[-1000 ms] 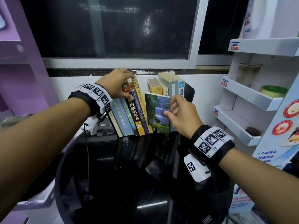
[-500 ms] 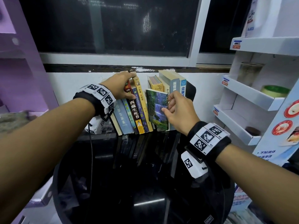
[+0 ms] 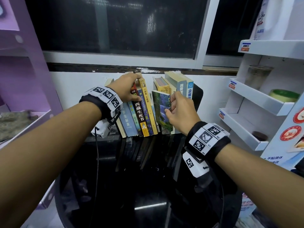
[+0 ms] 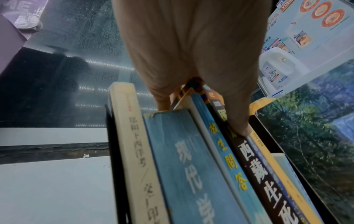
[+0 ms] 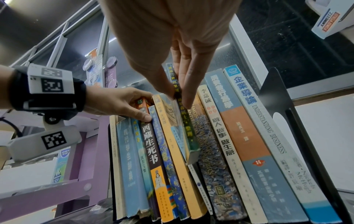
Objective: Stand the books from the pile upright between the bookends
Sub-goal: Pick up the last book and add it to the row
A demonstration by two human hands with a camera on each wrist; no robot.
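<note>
A row of books stands on the black table (image 3: pixel 148 186) between a black right bookend (image 3: pixel 198 99) (image 5: pixel 283 121) and a thin black left bookend (image 4: pixel 113 151). My left hand (image 3: pixel 130 89) (image 5: pixel 134 104) grips the tops of the left-leaning books (image 3: pixel 139 112) (image 4: pixel 191 166), thumb on a dark spine. My right hand (image 3: pixel 171 105) (image 5: pixel 177 97) pinches a green forest-cover book (image 3: pixel 160 111) (image 5: pixel 188 136) by its spine. The book sits tilted in the gap between a yellow book (image 3: pixel 148 106) and the right group (image 3: pixel 182 86).
A white shelf rack (image 3: pixel 263 102) holding a green-rimmed item (image 3: pixel 284 95) and a jar (image 3: pixel 259 76) stands close on the right. A purple shelf unit (image 3: pixel 24 79) is on the left. The wall and dark window (image 3: pixel 115 30) are right behind the books.
The green book has turned from cover-on to nearly edge-on and gone deeper into the gap. My left hand stays on the leaning books. The view has moved closer.
</note>
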